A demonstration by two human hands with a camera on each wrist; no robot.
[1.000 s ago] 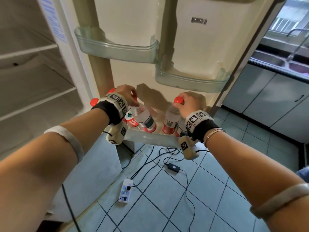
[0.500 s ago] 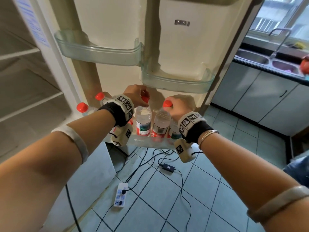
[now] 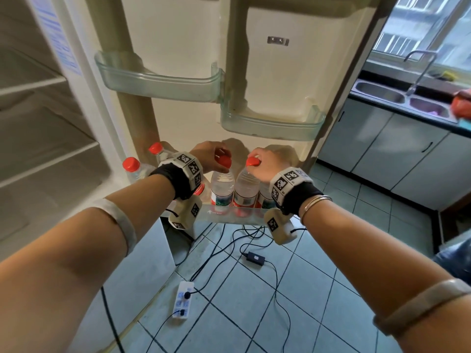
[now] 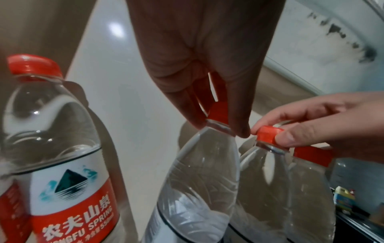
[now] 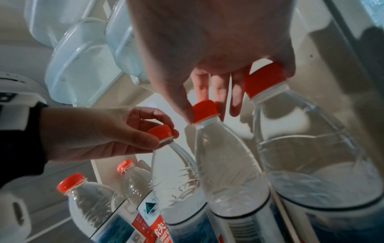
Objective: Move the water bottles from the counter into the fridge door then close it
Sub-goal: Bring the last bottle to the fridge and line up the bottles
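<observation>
Placing step nearly done: left hand (image 3: 207, 156) and right hand (image 3: 267, 163) each pinch a water bottle's red cap (image 3: 252, 161), bottles standing side by side in the bottom door shelf (image 3: 229, 217); next, release both caps and swing the fridge door (image 3: 183, 47) shut.

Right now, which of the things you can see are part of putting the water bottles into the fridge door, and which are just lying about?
Part of the job:
- left hand, pinching a bottle cap
- right hand, pinching another bottle's cap
- bottom door shelf holding the bottles
- fridge door, open

Just lying about:
- power strip and cables on the floor
- black adapter
- sink and tap
</observation>
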